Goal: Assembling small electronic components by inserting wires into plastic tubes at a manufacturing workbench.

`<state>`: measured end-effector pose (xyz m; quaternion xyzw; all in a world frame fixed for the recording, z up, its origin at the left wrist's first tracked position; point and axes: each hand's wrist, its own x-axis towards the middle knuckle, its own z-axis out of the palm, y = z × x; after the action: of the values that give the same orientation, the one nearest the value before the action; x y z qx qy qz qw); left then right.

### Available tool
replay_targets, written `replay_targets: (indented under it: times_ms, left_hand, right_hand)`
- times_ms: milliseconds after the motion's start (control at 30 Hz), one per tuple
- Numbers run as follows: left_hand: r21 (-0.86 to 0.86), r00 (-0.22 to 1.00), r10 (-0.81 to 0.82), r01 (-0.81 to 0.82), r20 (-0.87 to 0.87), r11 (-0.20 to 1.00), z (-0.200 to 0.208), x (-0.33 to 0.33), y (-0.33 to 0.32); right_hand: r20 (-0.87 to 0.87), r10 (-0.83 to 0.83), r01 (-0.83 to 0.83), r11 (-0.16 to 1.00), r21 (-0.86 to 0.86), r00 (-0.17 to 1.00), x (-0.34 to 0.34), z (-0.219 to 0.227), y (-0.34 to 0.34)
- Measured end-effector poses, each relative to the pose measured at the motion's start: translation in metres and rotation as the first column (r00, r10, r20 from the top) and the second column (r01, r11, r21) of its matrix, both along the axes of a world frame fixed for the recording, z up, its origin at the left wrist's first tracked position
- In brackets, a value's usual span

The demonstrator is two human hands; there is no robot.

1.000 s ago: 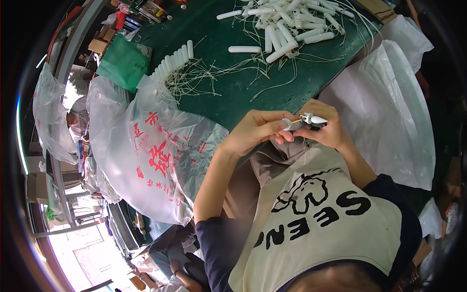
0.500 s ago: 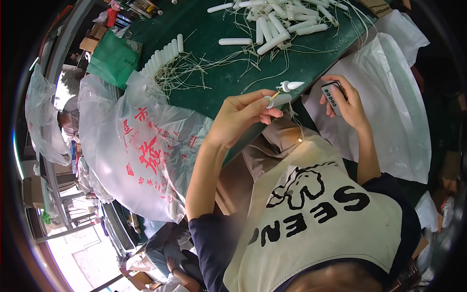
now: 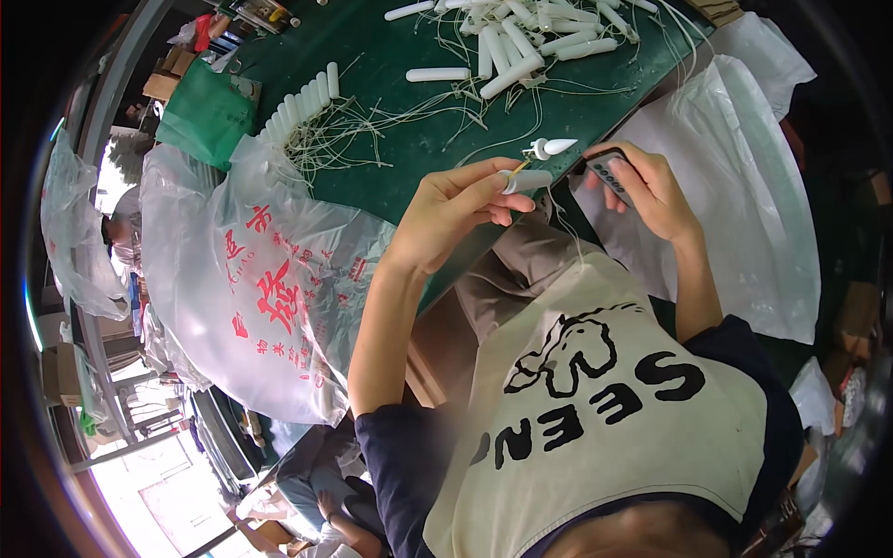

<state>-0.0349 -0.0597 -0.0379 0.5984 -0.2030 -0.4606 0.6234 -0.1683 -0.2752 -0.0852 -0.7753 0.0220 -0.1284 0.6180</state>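
Observation:
My left hand (image 3: 445,212) is closed on a short white LED candle tube (image 3: 532,181), pinched between thumb and fingers. A white flame-shaped tip (image 3: 558,147) on a small collar stands just above the tube, joined to it by a yellowish piece. From the tube a thin pale wire (image 3: 564,219) hangs down over my apron. My right hand (image 3: 662,200) grips a small dark remote control (image 3: 609,174) with a row of round buttons, tilted toward the candle and a little apart from it.
On the green table (image 3: 409,130) lies a pile of white candle tubes (image 3: 512,76) with tangled wires. A neat row of tubes (image 3: 302,110) is at its left. A printed clear plastic bag (image 3: 205,279) hangs over the left edge; white sheeting (image 3: 735,205) lies right.
My right hand and the remote have moved left, closer to the candle. A small glowing point on the wire's lower end no longer shows. My left hand keeps its hold.

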Motion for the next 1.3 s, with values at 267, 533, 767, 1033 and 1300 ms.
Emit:
replay_targets:
  times_ms: [267,533,767,1033,1300]
  left_hand:
    - [-0.072,0.997,-0.029,0.024,-0.068,0.997,-0.001,0.001,0.003]
    - [-0.029,0.984,0.092,-0.089,0.152,0.996,-0.012,0.013,0.013]
    - [0.093,0.791,0.126,-0.226,0.599,0.970,-0.042,0.037,0.026]
    - [-0.058,0.036,0.078,-0.388,0.996,0.920,-0.025,0.017,0.010]
    - [0.128,0.986,0.138,-0.126,-0.093,0.984,-0.014,0.011,-0.020]
  right_hand:
    - [0.283,0.100,0.009,0.933,-0.360,0.954,0.032,0.006,0.030]
    - [0.322,-0.115,0.228,0.913,-0.339,0.940,0.034,-0.011,0.028]
    - [0.274,-0.205,0.280,0.920,-0.274,0.940,0.026,-0.021,0.020]
    - [0.432,-0.236,0.376,0.885,-0.274,0.871,0.026,-0.011,0.022]
    - [0.545,-0.022,0.385,0.731,-0.563,0.838,0.034,0.015,0.038]
